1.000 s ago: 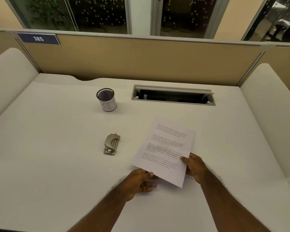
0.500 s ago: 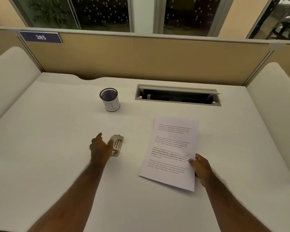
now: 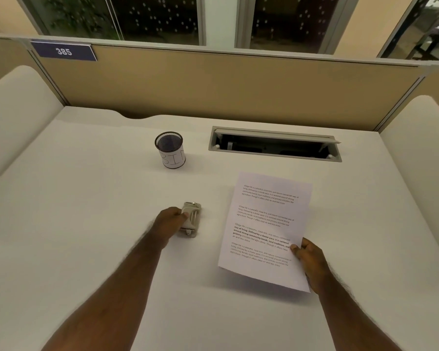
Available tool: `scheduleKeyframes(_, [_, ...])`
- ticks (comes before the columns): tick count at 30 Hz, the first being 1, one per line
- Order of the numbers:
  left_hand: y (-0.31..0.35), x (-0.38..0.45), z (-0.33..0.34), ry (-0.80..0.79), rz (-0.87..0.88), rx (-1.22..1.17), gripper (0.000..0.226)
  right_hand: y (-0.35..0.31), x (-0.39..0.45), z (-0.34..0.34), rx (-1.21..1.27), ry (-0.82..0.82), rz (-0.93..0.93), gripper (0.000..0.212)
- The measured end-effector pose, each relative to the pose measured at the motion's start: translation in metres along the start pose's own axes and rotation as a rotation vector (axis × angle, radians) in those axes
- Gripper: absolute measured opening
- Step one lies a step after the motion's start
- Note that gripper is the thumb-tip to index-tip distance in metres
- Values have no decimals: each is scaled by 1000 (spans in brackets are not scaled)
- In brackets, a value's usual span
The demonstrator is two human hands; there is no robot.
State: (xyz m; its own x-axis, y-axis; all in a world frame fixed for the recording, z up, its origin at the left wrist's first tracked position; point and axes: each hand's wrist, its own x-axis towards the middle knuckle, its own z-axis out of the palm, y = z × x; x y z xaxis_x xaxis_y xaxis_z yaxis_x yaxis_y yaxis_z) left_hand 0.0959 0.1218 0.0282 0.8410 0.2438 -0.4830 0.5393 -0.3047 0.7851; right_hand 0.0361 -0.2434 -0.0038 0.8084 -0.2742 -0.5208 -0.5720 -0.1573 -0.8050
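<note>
A printed white sheet of paper [image 3: 266,229] is held a little above the white desk [image 3: 86,224], right of centre. My right hand [image 3: 311,264] pinches its lower right edge, thumb on top. A small grey metal hole punch [image 3: 192,219] lies on the desk left of the paper. My left hand [image 3: 170,222] grips the punch from its left side, thumb on its top and fingers curled round it.
A black mesh cup with a white label [image 3: 170,153] stands behind the punch. An open cable tray slot [image 3: 274,144] is set in the desk at the back. Tan partition walls [image 3: 213,87] and white side panels close in the desk.
My left hand let go of the paper, moved left to the hole punch and closed on it. My right hand has turned the paper more upright and still holds it.
</note>
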Motion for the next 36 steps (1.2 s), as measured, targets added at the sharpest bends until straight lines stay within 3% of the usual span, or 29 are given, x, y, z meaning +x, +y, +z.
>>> scheduleKeyframes(6, [4, -13, 17, -168, -92, -275, 18, -2, 1, 6, -34, -16, -35, 22])
scheduleKeyframes(19, [-6, -17, 37, -131, 46, -119, 19, -4, -2, 11, -49, -27, -83, 23])
scheduleKeyframes(36, [-4, -24, 48, -117, 65, -95, 19, 0, 0, 10, -29, -28, -90, 22])
